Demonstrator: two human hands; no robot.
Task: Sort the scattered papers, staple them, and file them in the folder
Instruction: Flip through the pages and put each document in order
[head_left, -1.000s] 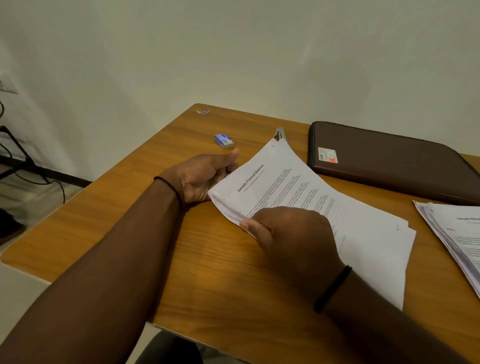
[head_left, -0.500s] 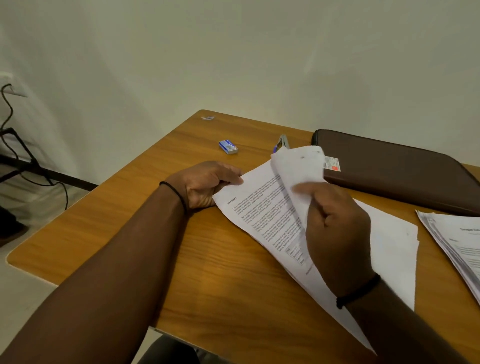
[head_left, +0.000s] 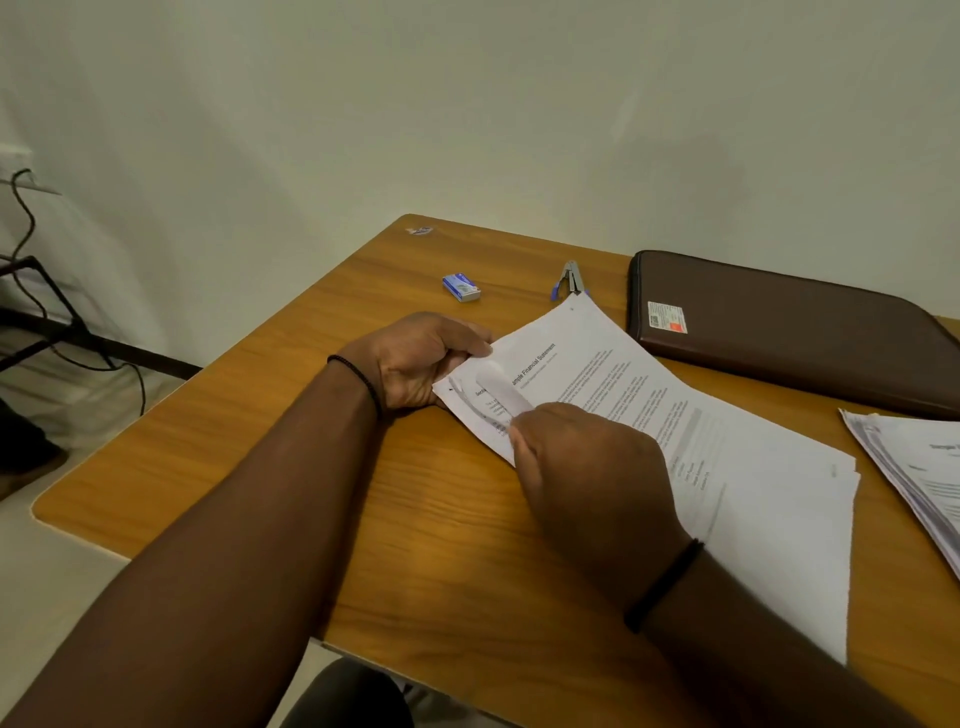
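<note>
Pale walls meet behind the wooden surface (head_left: 291, 467), whose far corner points away from me. My left hand (head_left: 415, 358) rests near the middle of the surface and grips the near top corner of the papers (head_left: 649, 405), thumb on top and fingers curled beneath. My right hand (head_left: 587, 462) sits on the same sheaf just beside the left, fingers curled, pinching the corner of the top sheet so that it curls up in a small blurred roll over the heading. The papers lie slanted from the middle of the surface toward its right edge, printed side up, with more sheets fanned out underneath at the lower end. A stapler (head_left: 570, 280) lies just past the top corner of the papers, toward the far edge, touching or nearly touching it; I cannot tell which. A small blue staple box (head_left: 461, 287) sits to its left, apart from it. A brown folder (head_left: 789, 332) lies closed along the far right edge, a sticker on its near corner. A second stack (head_left: 914, 478) of printed sheets lies at the right edge, cut off by the frame. Dark cables (head_left: 31, 291) hang by the left wall.
</note>
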